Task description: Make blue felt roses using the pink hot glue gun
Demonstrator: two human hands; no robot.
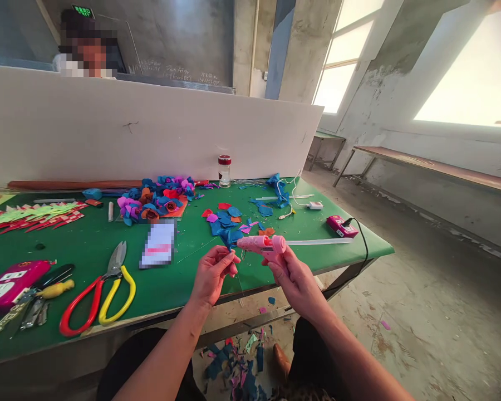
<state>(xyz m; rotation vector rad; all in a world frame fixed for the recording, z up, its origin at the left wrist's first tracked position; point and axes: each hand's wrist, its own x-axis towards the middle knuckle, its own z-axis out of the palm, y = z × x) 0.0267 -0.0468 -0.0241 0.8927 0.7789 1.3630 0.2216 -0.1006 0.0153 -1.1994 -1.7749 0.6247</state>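
My right hand [291, 277] is wrapped round the handle of a pink glue gun [261, 244], whose nozzle points left. A long pale glue stick [317, 242] sticks out of its back end. In the fingertips of my left hand [216, 273] is a blue paper flower [230, 238], pinched at its base, with a thin stem hanging below. The nozzle is at the flower's right side; whether it touches I cannot tell. Behind the flower, loose blue, red and purple paper petals [222, 221] lie on the green table [183, 281].
Finished paper flowers [150, 203] are heaped at the back left. Red-and-yellow-handled scissors [104, 289] and a pink power strip [14, 284] lie at left. A lidded glass jar [224, 171] stands by the white board [171, 133]. Another power strip [341, 226] with a black cord sits right. A person is beyond the board.
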